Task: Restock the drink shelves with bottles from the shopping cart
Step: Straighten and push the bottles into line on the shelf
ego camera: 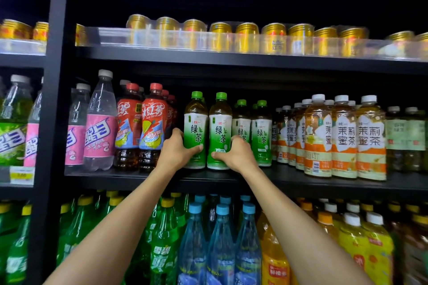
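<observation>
Placing step: left hand (pixel 177 149) and right hand (pixel 236 154) each grip a green-capped plastic tea bottle (pixel 195 127) (pixel 220 129) on the black middle shelf (pixel 289 180); next, probably slide back, release.

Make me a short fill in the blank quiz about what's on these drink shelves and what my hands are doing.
The left hand grips a white-and-green labelled plastic tea bottle with a ___ cap.
The right hand grips the matching bottle beside it on the ___ shelf.
The gold metal cans sit on the ___ shelf.
Missing words: green, middle, top.
</observation>
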